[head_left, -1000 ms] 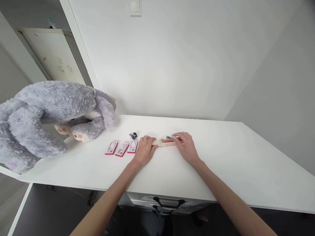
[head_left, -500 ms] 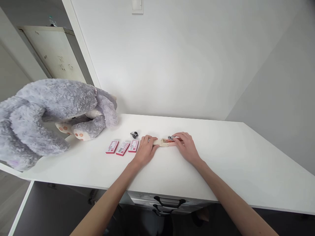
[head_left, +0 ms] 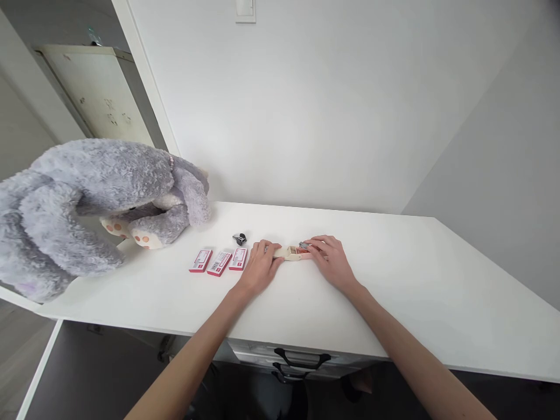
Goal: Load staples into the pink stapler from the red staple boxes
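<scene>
Hands: L (head_left: 259, 268) + R (head_left: 333, 261) | grasping opened pink-crm stapler (head_left: 292, 254) | wht-red boxes (head_left: 219, 263) nr L

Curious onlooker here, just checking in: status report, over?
Left hand gripping cream end of stapler-like object. Right hand at its pink end. Three red-and-white boxes beside left hand, not between hands.

I think this is a room in a home. I see a big fluffy gray stuffed toy (head_left: 100, 175), a long white surface (head_left: 394, 291) with drawers (head_left: 262, 356) under it, and a light switch (head_left: 245, 9) on the plain wall (head_left: 306, 105).
</scene>
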### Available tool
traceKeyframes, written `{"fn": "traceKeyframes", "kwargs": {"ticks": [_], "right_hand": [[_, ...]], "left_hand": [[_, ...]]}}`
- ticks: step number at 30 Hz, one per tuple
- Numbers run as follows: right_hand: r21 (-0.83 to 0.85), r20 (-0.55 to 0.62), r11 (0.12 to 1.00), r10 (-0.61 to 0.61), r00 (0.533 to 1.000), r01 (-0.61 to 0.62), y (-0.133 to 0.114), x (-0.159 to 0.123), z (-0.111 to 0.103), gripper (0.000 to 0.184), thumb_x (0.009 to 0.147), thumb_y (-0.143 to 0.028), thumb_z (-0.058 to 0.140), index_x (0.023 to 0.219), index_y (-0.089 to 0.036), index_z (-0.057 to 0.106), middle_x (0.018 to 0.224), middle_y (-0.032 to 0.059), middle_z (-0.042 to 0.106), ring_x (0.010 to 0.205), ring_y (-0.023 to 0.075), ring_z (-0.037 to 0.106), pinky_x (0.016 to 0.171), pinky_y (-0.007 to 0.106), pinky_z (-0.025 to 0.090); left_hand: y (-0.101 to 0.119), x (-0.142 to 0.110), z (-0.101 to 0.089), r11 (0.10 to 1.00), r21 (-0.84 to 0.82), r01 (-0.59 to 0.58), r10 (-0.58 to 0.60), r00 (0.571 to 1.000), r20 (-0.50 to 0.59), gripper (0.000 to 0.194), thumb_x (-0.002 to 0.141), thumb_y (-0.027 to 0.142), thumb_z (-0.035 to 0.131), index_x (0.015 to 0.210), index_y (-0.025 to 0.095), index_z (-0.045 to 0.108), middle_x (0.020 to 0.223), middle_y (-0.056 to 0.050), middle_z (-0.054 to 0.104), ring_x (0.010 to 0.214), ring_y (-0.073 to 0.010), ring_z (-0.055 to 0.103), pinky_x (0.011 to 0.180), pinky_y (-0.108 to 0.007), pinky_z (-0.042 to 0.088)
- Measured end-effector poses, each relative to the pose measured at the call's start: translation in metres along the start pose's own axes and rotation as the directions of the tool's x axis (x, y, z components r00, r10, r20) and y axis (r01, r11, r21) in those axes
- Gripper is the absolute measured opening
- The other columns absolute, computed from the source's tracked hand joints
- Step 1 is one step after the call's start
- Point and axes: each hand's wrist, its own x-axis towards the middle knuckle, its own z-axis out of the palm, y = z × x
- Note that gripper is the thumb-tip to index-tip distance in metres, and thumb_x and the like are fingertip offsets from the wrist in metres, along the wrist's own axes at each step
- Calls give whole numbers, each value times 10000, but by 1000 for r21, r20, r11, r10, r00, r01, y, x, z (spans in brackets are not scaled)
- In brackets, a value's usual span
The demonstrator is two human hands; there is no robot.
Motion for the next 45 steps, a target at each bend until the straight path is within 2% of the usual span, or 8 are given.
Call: {"fn": "traceKeyframes", "kwargs": {"ticks": [6,10,15,20,23,27,31,45], "right_hand": [[-63,20,997,-36,999,37,0,0,0,341,1042,-505,471,1194,-377,748,1227,56,689,1190,317,557,1025,535,443],[-19,-45,1000,-11,999,11,-3,2,-1,386,1062,-493,408,1186,-326,733,1214,63,715,1208,305,565,1054,517,417],[205,-168,944,295,941,-259,-1,5,-7,487,1032,-598,392,1219,-257,687,1234,106,726,1219,315,585,1014,484,441],[478,27,762,484,875,-436,4,9,-12,521,964,-697,474,1116,-263,720,1281,81,713,1045,272,678,893,413,506],[618,53,679,466,883,-395,2,11,-13,495,920,-692,578,1133,-263,703,1298,82,706,999,258,704,834,393,530],[733,47,598,431,901,-324,-4,12,-14,508,889,-630,683,1231,-258,640,1246,102,731,1216,298,655,904,420,537],[744,46,605,377,925,-283,-10,12,-15,483,869,-586,738,1203,-246,669,1192,113,758,1330,301,579,975,423,508],[738,168,608,257,952,-295,-14,9,-17,434,791,-520,829,1142,-282,742,1132,77,755,1146,298,650,951,468,536]], "left_hand": [[-1,0,2,1000,7,1,-1,1000,-8,311,1028,379,486,1288,236,580,1205,-105,563,1138,-291,511,975,-492,499],[-2,0,3,1000,15,12,-11,1000,-11,305,1031,384,481,1275,233,584,1208,-107,568,1130,-292,517,969,-492,495],[-2,0,3,1000,16,25,-25,1000,2,299,1034,375,478,1271,225,580,1226,-109,568,1128,-291,520,980,-495,484],[-2,0,3,999,16,30,-30,999,12,286,1036,380,475,1249,223,583,1213,-108,580,1115,-291,536,976,-496,481],[-2,0,2,999,5,31,-32,999,8,282,1029,386,495,1244,228,587,1204,-104,595,1097,-287,552,962,-490,486],[0,0,-1,998,-19,53,-53,998,25,292,1030,398,499,1243,220,589,1216,-103,607,1109,-287,558,977,-493,484],[1,-1,-2,998,-39,58,-57,997,42,285,1028,395,511,1238,221,594,1207,-98,608,1120,-284,563,983,-483,486],[18,-3,-13,986,-78,-144,154,978,141,297,967,450,638,1172,235,639,1119,-58,667,1070,-259,614,971,-434,489]]}}
